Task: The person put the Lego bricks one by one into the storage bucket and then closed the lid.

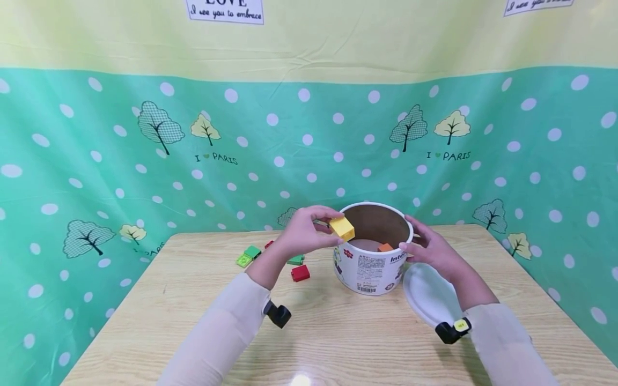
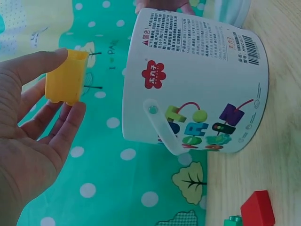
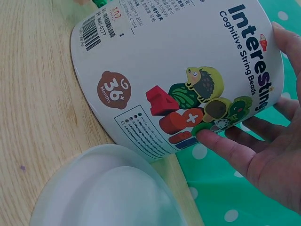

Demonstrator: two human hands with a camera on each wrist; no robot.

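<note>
A yellow toy building brick (image 1: 342, 228) is pinched between the thumb and fingers of my left hand (image 1: 309, 233), at the left rim of a white bucket (image 1: 369, 271). In the left wrist view the yellow brick (image 2: 67, 77) appears in front of the palm of the left hand (image 2: 35, 122). My right hand (image 1: 434, 252) holds the bucket by its right side near the rim. The right wrist view shows that hand (image 3: 268, 160) against the printed wall of the bucket (image 3: 155, 56). Inside the open bucket lies an orange piece (image 1: 385, 247); the rest of its floor is partly hidden.
A white lid (image 1: 432, 295) lies on the table (image 1: 338, 332), right of the bucket. Left of it are a red brick (image 1: 300, 273), a green brick (image 1: 296, 260) and several more pieces, including a lime one (image 1: 243, 260). A patterned curtain (image 1: 309, 134) hangs behind.
</note>
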